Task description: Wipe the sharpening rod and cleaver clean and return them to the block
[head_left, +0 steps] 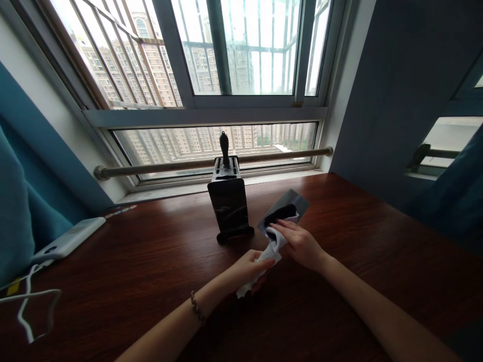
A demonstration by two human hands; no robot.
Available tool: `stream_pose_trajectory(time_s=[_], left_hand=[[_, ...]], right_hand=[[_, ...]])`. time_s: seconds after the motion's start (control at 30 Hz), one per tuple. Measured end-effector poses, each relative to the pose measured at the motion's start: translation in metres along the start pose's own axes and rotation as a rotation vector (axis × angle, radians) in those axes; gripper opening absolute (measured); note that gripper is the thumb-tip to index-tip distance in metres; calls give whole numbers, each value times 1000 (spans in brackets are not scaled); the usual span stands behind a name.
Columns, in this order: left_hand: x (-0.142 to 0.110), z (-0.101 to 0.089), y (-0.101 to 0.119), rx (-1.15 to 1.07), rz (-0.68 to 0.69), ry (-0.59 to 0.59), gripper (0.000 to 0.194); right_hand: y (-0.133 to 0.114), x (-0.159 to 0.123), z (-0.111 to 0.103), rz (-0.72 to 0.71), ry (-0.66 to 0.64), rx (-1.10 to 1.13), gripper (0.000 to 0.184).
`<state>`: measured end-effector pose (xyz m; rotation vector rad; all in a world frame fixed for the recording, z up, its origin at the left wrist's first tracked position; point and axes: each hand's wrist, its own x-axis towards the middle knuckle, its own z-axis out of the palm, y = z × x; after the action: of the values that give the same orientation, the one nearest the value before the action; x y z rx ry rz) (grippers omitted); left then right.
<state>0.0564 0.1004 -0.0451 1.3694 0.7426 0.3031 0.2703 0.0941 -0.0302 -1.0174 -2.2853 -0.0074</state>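
Observation:
A cleaver (299, 202) with a broad, shiny grey blade is held tilted above the table, its blade pointing away from me. My left hand (254, 266) is closed round its handle end, with white tissue (277, 241) bunched in the grip and hanging below. The fingers of my right hand (298, 242) lie closed on the tissue and press it against the blade. A dark patch covers part of the blade; it may be a reflection. To the left stands a black knife block (229, 206), with one dark-handled tool (224, 148) upright in its slotted top.
The reddish-brown wooden table (162, 261) reaches to a barred window with a metal rail (169, 167) across it. At left lie a white device (70, 241) and a white cable (28, 301), beside a blue curtain (15, 201). A dark wall rises at right.

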Motion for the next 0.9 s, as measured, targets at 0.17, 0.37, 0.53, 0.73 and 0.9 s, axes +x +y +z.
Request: stream_pose_trajectory(time_s=[0.17,0.37,0.53,0.73,0.9], left_hand=[[0,1,3,8,-20,6,39],[1,0,2,-37,-13,18,36],[2,-2,-1,-43,11,-7,37],[5,-4,-7,-49,9,-20,36],[4,-5,-6,-44,-11,12,31]], right_hand=[[17,-3,-1,144,137,-135,47],[-4,-3,8,-50,-72,-127,52],[30,-6,-1,110,92,-185,44],[35,-8,-5,154,155,-198,44],[-7,-2,4,-104,-108,-63,53]])
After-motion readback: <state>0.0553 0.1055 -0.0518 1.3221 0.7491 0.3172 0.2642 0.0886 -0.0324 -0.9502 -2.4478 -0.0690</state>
